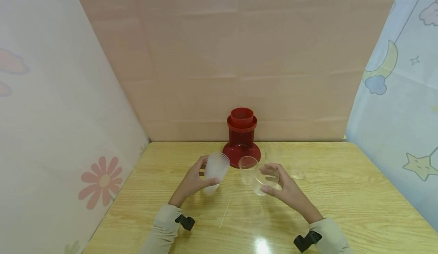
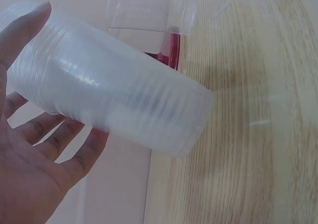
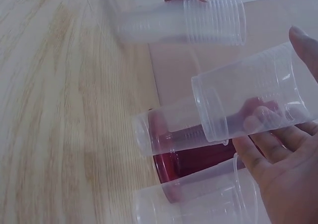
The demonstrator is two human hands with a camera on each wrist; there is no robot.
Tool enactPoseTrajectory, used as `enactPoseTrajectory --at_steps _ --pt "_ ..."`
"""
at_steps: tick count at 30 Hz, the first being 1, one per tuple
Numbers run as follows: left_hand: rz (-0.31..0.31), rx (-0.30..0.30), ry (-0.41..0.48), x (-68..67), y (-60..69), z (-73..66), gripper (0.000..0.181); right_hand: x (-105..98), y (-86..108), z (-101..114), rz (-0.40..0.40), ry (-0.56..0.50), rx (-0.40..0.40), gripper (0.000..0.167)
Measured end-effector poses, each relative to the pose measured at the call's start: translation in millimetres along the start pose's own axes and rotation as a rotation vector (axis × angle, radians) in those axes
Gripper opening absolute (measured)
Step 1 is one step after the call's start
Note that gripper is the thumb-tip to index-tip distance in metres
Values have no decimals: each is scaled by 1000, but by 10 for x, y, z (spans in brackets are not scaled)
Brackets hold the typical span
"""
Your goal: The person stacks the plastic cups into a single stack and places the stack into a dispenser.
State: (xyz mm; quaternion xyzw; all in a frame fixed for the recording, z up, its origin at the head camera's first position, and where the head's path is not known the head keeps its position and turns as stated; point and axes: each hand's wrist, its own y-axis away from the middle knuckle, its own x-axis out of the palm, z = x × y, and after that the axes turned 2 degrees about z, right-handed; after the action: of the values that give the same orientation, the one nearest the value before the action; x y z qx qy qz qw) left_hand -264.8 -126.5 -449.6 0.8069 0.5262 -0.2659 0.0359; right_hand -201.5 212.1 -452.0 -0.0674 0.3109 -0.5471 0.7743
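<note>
left hand [image 1: 192,183] grips tilted, cloudy-white cup stack [image 2: 119,85], rims closely layered; right hand [image 1: 287,189] holds see-through cup [image 3: 241,97].

Stand [image 1: 241,138] is sitting near the back edge of the worktop [image 1: 342,193], cup stack [image 1: 217,166] hovering front-left, held cup [image 3: 238,95] front-right, another cup [image 1: 246,175] standing between.

No text, brand or number can be read anywhere, though faint rows of small marks show on the cup stack [image 3: 164,24], on the raised cup [image 3: 243,87] and on a standing cup [image 3: 181,133], too blurred to make out.
</note>
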Motion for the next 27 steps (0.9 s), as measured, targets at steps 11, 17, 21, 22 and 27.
enactPoseTrajectory --at_steps 11,17,21,22,27 --pt "-6 17 4 -4 -6 47 77 11 -25 34 -8 -15 -23 61" --pt "-8 10 0 -1 -7 56 78 8 -67 71 -12 -34 -35 61" --pt "-10 19 0 -1 -7 60 77 -4 -106 101 -21 -46 -48 62" --pt "-12 18 -1 -2 -7 62 77 -7 -115 109 -24 -50 -52 62" --pt "-15 24 -9 1 -6 73 77 -18 -161 156 -28 -55 -61 63"
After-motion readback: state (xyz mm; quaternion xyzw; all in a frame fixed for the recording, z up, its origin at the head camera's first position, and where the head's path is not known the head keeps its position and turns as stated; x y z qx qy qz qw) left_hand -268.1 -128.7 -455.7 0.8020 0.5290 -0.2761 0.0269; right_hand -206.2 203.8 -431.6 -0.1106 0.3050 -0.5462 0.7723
